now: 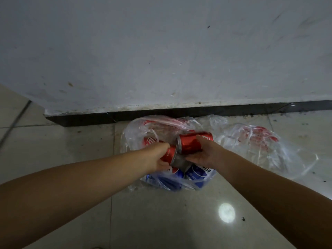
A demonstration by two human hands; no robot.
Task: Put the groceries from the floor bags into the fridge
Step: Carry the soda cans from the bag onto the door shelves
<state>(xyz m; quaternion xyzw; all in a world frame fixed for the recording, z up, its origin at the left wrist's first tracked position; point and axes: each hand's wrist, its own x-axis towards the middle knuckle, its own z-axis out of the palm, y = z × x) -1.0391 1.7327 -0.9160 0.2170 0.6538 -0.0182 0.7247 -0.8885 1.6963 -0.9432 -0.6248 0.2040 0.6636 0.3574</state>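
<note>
Red cans (pixel 193 143), smooth metal cylinders, are being gripped: left hand (pixel 159 159) holding one at nine o'clock, right hand (pixel 203 151) another, over crinkled clear bag (pixel 136 133).

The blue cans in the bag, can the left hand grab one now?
Probably not right away. The left hand already grips a red can, so it is full. The blue cans lie just below it in the open plastic bag, uncovered.

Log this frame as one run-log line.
left hand: grips red can | right hand: grips second red can | over clear bag | blue cans inside
</note>
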